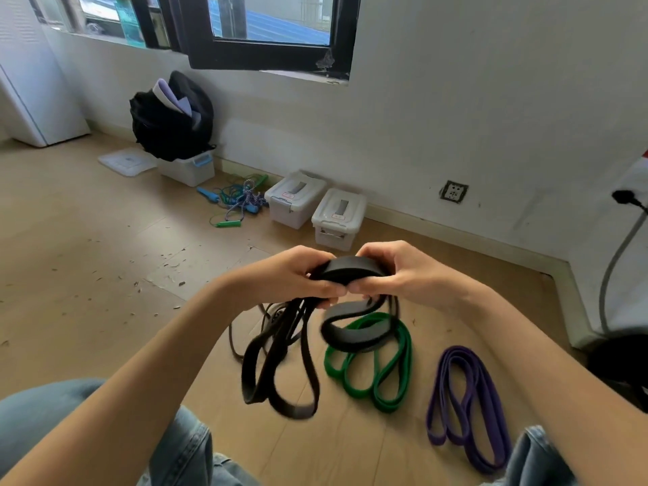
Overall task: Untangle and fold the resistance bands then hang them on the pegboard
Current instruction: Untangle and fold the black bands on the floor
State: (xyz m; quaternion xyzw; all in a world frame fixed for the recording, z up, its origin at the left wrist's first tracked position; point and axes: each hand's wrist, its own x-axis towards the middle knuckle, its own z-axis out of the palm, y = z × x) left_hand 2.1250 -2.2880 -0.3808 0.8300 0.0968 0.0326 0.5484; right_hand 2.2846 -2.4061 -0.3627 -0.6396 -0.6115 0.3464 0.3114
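Note:
A black resistance band (280, 363) hangs in several tangled loops above the wooden floor. My left hand (298, 275) and my right hand (389, 271) both grip its bunched top, side by side and touching. On the floor beneath lie a green band (375, 373), folded into loops, and a purple band (470, 408), folded long, to its right. A thin brown band (238, 345) lies partly hidden behind the black loops. No pegboard is in view.
Two lidded white plastic boxes (315, 205) stand by the wall. Tangled skipping ropes (238, 201) lie to their left, beside a black backpack (171, 117) on another box. A grey hose (617, 261) curves at the right. My jeans-clad knees (70, 415) frame the bottom.

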